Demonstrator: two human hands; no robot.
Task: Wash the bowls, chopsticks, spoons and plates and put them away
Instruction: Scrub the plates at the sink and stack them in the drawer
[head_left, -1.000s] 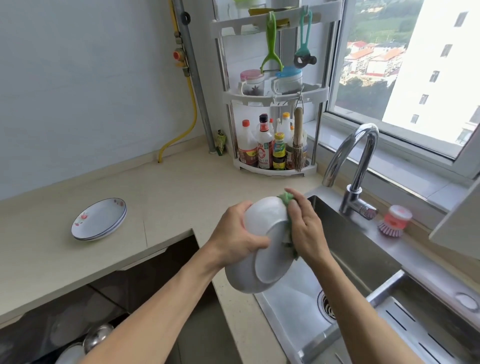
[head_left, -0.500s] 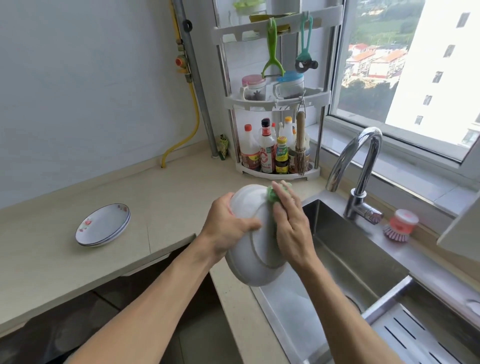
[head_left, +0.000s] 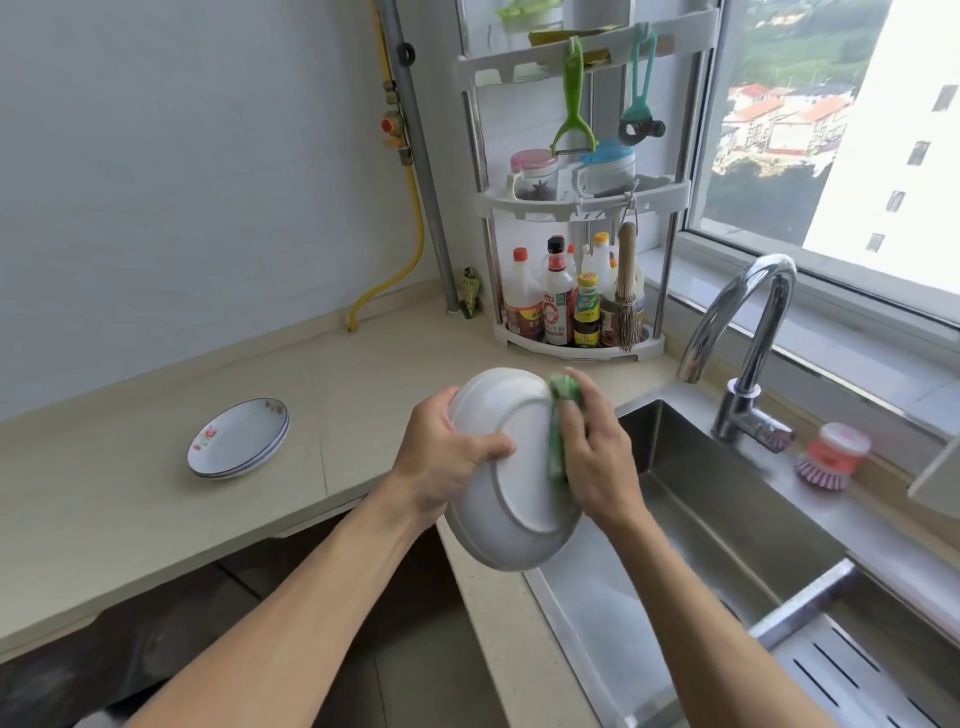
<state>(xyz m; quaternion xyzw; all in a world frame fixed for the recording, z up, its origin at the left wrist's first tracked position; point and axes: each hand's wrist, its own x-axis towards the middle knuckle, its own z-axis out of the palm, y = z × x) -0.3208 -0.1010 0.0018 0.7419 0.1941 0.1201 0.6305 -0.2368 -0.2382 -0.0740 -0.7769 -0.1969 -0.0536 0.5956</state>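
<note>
**Bowl up over the sink edge, scrub in hand**

Over the near-left corner of the sink (head_left: 727, 519), you've got the white bowl (head_left: 498, 467) tipped on its side, its underside and foot ring facing you. Your left hand (head_left: 441, 457) clamps the rim, thumb hooked across the outside wall, the other fingers tucked behind where I can't see them. Your right hand (head_left: 592, 447) presses a green scouring cloth (head_left: 558, 431) flat against the bowl's outer side, fingers laid over it and curling at the top edge.

That bowl reads as ceramic: stiff, a fair weight, and it'll chip or shatter if it meets the steel. Wet and soapy, expect it to be slick. Rim pinch is the right hold; I'd keep the thumb on the wall and let the foot ring give you a ledge if you need to turn it.

Around you: the faucet (head_left: 743, 332) arches just beyond your right hand, near enough to knock on a wide stroke. A red dish brush (head_left: 831, 457) sits on the ledge behind it. Stacked flowered plates (head_left: 239, 439) wait on the countertop (head_left: 130, 499), well apart to your left. The condiment rack (head_left: 576, 208) stands in the corner, out of the way.
</note>
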